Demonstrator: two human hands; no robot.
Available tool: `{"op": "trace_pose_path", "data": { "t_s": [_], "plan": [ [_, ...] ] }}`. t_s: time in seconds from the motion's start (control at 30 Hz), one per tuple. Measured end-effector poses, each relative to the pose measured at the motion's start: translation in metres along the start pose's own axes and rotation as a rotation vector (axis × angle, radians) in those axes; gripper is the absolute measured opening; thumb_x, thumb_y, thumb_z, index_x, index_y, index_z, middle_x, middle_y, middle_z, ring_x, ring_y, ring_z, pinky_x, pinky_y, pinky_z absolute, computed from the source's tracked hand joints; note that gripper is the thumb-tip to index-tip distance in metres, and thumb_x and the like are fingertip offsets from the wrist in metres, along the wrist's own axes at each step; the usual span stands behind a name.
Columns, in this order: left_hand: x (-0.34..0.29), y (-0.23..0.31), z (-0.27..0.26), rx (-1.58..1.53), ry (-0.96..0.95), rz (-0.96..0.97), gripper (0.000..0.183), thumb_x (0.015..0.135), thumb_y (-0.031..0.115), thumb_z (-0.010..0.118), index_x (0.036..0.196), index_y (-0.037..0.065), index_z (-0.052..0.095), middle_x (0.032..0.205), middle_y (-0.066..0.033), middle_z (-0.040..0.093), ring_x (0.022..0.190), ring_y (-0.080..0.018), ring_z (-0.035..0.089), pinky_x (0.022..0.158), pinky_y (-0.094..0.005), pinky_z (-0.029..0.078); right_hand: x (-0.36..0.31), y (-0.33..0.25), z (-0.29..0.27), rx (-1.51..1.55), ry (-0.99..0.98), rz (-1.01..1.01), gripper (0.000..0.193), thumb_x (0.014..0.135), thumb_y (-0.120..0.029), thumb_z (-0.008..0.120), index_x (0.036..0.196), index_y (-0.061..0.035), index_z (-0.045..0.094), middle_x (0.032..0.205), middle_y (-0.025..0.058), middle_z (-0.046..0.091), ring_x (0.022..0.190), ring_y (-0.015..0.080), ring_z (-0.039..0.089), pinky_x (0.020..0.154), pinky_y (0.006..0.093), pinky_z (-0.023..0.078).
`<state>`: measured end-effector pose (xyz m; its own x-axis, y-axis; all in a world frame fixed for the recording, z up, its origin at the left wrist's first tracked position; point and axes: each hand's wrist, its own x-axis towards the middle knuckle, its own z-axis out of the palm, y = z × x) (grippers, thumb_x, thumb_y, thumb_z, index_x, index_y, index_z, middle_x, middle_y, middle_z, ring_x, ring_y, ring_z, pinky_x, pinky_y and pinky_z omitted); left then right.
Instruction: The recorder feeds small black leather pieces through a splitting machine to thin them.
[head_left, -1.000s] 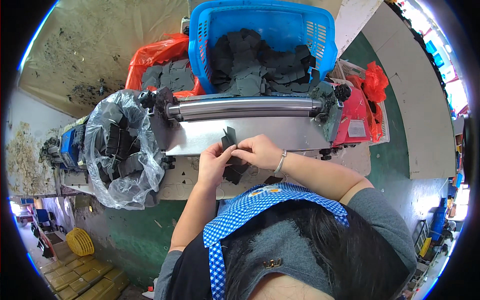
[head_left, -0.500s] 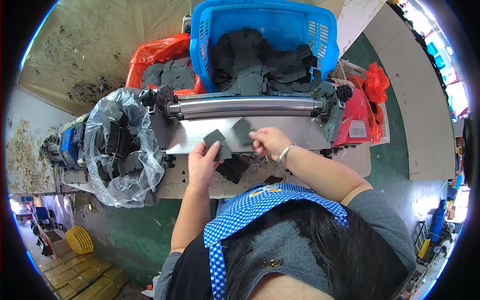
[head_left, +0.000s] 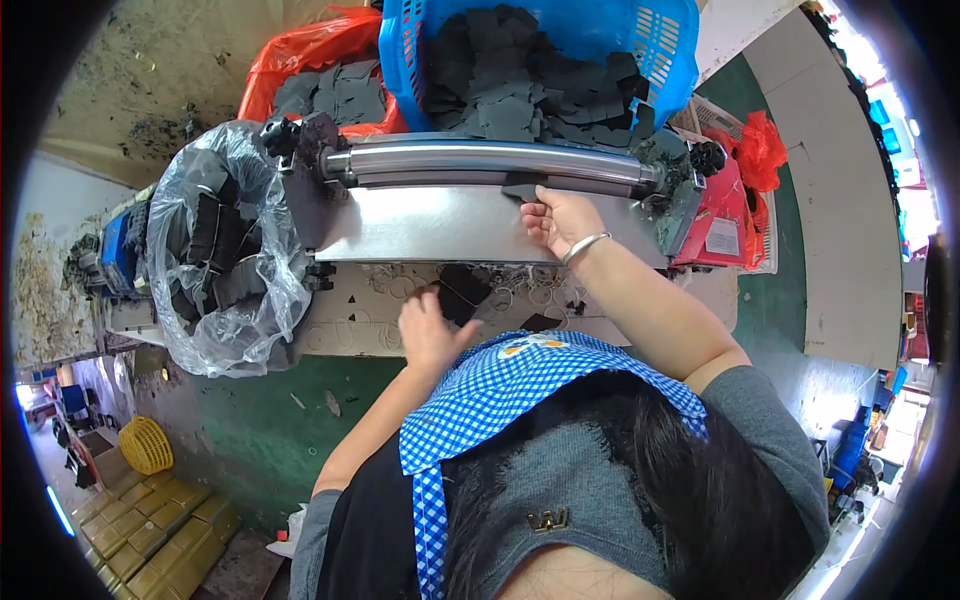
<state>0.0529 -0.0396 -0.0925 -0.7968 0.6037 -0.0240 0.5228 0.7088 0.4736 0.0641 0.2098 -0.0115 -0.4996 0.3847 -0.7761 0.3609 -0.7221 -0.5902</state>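
Observation:
A thin dark grey square (head_left: 519, 191) is pinched between the thumb and fingers of my right hand (head_left: 560, 222), its far edge at the steel rollers (head_left: 490, 160) of a machine. Under that hand lies the machine's smooth metal feed plate (head_left: 420, 225). My left hand (head_left: 430, 328) is lower, at the near side of the plate, with its thumb and fingers apart and nothing seen in it. Right beside its fingertips a dark stack of squares (head_left: 463, 292) rests on the pale table (head_left: 385, 335).
Behind the rollers, a blue basket (head_left: 690, 60) is heaped with dark squares; a red bag (head_left: 262, 75) beside it holds more. A clear plastic bag (head_left: 180, 335) with dark bundles stands left. Thin rings and scraps litter the table. Right of the machine is a red panel (head_left: 715, 215).
My right hand has carried its square forward to the rollers. My left hand has come down toward the table stack, and the squares it held are no longer seen in it.

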Motion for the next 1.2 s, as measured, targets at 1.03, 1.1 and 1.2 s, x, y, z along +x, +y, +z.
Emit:
{"op": "trace_pose_path", "data": {
  "t_s": [1.03,1.1,1.2],
  "plan": [
    [-0.023,0.031,-0.085,-1.185,0.106,-0.358,0.086,0.072,0.005,0.074,0.137,0.005,0.019,0.118,-0.0165,0.047,0.101,-0.0211,0.054,0.081,-0.0314,0.049,-0.076,0.065,0.048,-1.264,-0.705,-1.382,0.094,0.055,-0.015,0.078,0.135,-0.0021,0.030,0.128,0.0218,0.038,0.111,0.0399,0.044,0.096,0.0433,0.039],
    [-0.022,0.034,-0.086,-1.322,0.136,-0.352,0.082,0.071,0.005,0.074,0.134,0.005,0.022,0.113,-0.0163,0.049,0.098,-0.0209,0.055,0.080,-0.0309,0.050,-0.077,0.064,0.046,-1.205,-0.688,-1.420,0.099,0.055,-0.020,0.080,0.137,-0.0022,0.027,0.128,0.0229,0.038,0.112,0.0405,0.043,0.096,0.0438,0.038],
    [-0.027,0.035,-0.092,-1.395,0.023,-0.382,0.078,0.071,0.003,0.073,0.133,0.005,0.025,0.111,-0.0142,0.051,0.097,-0.0203,0.055,0.080,-0.0309,0.050,-0.074,0.061,0.037,-1.222,-0.789,-1.342,0.098,0.055,-0.020,0.082,0.136,-0.0032,0.029,0.128,0.0223,0.040,0.115,0.0399,0.044,0.098,0.0432,0.037]
  ]
}}
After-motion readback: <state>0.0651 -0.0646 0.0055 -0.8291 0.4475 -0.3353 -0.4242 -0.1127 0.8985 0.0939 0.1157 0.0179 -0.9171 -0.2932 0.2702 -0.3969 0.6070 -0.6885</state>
